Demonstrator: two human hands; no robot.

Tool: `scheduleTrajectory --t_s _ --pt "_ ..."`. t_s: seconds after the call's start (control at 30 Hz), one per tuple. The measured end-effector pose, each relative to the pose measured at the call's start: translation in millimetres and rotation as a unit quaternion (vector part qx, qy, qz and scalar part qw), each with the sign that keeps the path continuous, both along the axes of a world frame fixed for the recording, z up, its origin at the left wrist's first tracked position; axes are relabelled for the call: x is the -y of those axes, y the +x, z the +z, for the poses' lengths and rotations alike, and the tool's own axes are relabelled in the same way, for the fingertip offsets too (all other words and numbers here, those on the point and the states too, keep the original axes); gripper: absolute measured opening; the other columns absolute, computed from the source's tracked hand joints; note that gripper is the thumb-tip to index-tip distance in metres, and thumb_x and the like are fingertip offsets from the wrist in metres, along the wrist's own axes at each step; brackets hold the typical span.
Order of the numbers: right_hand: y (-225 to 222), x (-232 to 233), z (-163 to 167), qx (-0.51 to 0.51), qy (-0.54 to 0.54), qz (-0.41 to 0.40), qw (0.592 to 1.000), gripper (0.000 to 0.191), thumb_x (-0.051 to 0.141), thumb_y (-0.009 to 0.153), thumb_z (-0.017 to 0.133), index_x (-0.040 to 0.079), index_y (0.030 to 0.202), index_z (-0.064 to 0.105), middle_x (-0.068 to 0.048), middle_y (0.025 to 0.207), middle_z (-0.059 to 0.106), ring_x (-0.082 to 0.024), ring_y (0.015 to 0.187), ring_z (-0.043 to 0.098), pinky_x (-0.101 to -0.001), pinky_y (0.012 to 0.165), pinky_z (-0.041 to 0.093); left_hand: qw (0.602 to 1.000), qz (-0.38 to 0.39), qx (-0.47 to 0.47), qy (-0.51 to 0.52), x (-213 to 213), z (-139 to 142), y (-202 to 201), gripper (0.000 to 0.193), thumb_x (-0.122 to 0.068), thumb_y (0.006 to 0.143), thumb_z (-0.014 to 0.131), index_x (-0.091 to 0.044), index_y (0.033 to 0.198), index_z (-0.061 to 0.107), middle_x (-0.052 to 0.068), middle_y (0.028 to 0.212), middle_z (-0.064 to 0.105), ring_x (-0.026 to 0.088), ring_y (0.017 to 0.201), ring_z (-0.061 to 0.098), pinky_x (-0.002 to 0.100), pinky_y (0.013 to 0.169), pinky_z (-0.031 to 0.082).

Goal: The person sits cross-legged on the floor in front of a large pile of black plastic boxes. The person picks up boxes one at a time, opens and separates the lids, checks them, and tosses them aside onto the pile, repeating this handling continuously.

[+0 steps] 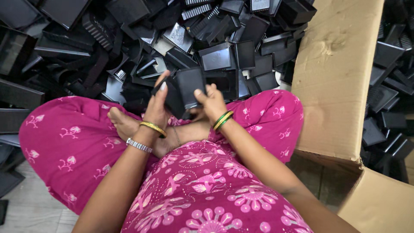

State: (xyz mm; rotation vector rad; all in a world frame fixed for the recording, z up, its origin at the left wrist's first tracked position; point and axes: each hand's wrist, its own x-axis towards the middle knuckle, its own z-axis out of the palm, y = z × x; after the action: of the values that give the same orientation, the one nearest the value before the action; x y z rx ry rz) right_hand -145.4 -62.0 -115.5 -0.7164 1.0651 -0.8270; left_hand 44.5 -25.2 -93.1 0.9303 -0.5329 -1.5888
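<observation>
I sit cross-legged on the floor in pink patterned clothes. Both hands hold a black plastic box-shaped part (188, 88) above my lap. My left hand (157, 108) grips its left side, thumb raised along the edge. My right hand (210, 102) grips its right side with the thumb on the front face. A second black piece seems pressed behind the first; I cannot tell if they are joined. Bangles circle both wrists.
A large heap of similar black plastic parts (142, 39) covers the floor ahead and to the left. A brown cardboard box (334, 77) stands at right, its flap open, with more black parts (388, 95) inside. Grey floor tiles (30, 207) show at lower left.
</observation>
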Motion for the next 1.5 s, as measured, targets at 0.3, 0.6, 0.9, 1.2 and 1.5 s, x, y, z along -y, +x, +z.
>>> scheduleTrajectory --t_s 0.3,0.6,0.9,1.2,1.5 --pt "-7 -20 17 -0.137 -0.333 0.127 0.924 0.060 0.016 0.103 0.070 -0.002 0.154 0.044 -0.016 0.153 0.053 -0.023 0.144 0.043 -0.0344 0.122 0.026 0.998 0.064 -0.005 0.017 2 1 -3 0.063 -0.054 0.108 0.038 -0.022 0.162 0.034 0.009 0.125 0.062 0.021 0.106 0.069 0.036 0.085 0.064" --pt "-9 -14 33 0.038 -0.208 0.121 0.970 0.058 0.018 0.107 0.065 0.001 0.159 0.045 -0.006 0.143 0.058 -0.011 0.131 0.051 -0.0281 0.117 0.036 0.998 0.001 0.052 0.022 0 -4 -1 0.074 -0.011 0.098 0.069 -0.017 0.163 0.033 0.012 0.121 0.064 0.022 0.094 0.069 0.040 0.072 0.066" --pt "0 -24 46 -0.362 -0.479 0.145 0.787 0.078 0.017 0.081 0.081 -0.002 0.149 0.048 -0.018 0.137 0.058 -0.024 0.125 0.046 -0.0373 0.112 0.032 0.995 -0.032 0.091 -0.034 -2 -22 4 0.061 -0.011 0.100 0.066 -0.009 0.156 0.043 0.010 0.115 0.072 0.015 0.089 0.070 0.028 0.075 0.064" --pt "-43 -22 42 -0.088 -0.167 0.158 0.969 0.058 0.004 0.090 0.074 -0.002 0.145 0.056 -0.011 0.129 0.069 -0.017 0.119 0.065 -0.0321 0.105 0.052 0.990 -0.090 0.107 -0.031 -6 -12 9 0.041 -0.022 0.108 0.058 -0.003 0.144 0.057 0.013 0.119 0.073 0.017 0.083 0.070 0.029 0.066 0.060" --pt "-256 55 126 0.045 -0.279 -0.554 0.783 0.030 0.007 0.089 0.067 0.001 0.117 0.057 -0.017 0.105 0.074 -0.030 0.086 0.079 -0.0428 0.079 0.067 0.995 -0.089 -0.003 0.036 2 -5 8 0.048 -0.026 0.105 0.054 -0.009 0.150 0.047 0.014 0.127 0.069 0.022 0.095 0.074 0.034 0.078 0.063"
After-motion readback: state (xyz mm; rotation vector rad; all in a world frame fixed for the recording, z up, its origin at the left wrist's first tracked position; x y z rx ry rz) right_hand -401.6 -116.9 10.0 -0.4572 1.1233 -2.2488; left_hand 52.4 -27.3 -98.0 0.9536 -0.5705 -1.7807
